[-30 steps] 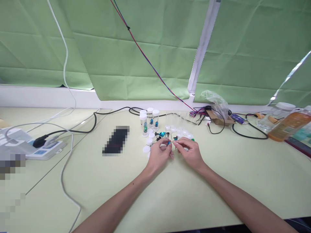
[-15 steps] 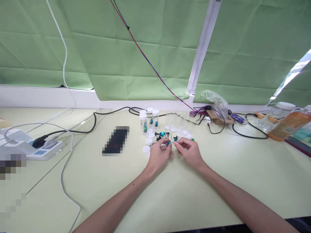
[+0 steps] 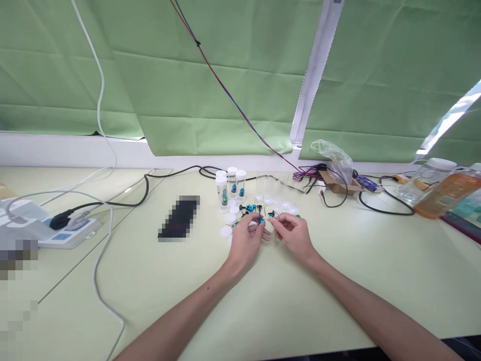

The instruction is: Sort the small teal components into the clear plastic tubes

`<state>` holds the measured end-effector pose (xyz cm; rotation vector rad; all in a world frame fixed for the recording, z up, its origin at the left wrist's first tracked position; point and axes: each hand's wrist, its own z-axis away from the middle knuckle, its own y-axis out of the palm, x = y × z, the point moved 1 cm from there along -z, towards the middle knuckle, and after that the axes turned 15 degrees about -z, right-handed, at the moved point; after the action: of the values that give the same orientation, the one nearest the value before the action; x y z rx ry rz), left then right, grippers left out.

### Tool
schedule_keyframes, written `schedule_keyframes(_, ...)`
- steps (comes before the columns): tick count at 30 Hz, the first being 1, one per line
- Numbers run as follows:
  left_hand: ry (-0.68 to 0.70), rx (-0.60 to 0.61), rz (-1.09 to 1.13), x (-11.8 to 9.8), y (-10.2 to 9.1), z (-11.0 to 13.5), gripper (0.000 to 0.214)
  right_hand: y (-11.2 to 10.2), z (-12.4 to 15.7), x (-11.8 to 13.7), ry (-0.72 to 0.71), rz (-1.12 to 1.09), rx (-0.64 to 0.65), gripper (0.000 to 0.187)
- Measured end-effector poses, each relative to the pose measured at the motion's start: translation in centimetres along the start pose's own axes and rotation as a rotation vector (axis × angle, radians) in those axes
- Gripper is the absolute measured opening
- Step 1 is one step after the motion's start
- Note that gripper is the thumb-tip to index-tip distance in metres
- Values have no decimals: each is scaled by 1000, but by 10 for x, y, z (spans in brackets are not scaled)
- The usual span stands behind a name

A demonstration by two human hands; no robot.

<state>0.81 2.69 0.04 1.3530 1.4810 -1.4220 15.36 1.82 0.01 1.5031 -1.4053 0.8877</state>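
My left hand point(image 3: 246, 240) is closed in a pinch on a small blue part with thin leads point(image 3: 261, 220); its exact kind is too small to make out. Close beside it, my right hand point(image 3: 295, 233) pinches with thumb and forefinger at the tip of a thin light strand that runs toward the blue part. Just beyond my fingers lies a loose pile of small blue and black parts point(image 3: 250, 207). White round caps point(image 3: 226, 231) are scattered around the pile. Behind to the left, several clear capped tubes point(image 3: 222, 194) stand upright with blue or green parts inside.
Clear uncapped tubes point(image 3: 268, 185) stand behind the pile. A dark pixelated slab point(image 3: 179, 219) lies to the left, beyond it a power strip point(image 3: 67, 235) with cables. At right are a small cardboard box point(image 3: 338, 185), a clear jar point(image 3: 428, 180) and an orange bottle point(image 3: 449, 195).
Both hands stay almost in place over the pile. My right fingertips have shifted very slightly, and the fingers of my left hand have spread a little below the blue part.
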Motion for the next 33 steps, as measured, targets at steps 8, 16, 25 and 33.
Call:
schedule_keyframes(8, 39, -25, -23, 0, -2, -1, 26, -1, -2, 1, 50, -51, 2, 35)
schedule_keyframes(16, 60, -19, -60, -1, -2, 0, 24, -2, -2, -2, 76, -121, 25, 37)
schedule_keyframes(25, 98, -38, -98, -1, -4, 1, 24, -3, -3, -2, 93, -149, 19, 35)
schedule_keyframes(33, 143, -62, -166, 0, -4, 0, 23, -2, -3, -2, 94, -158, 17, 33)
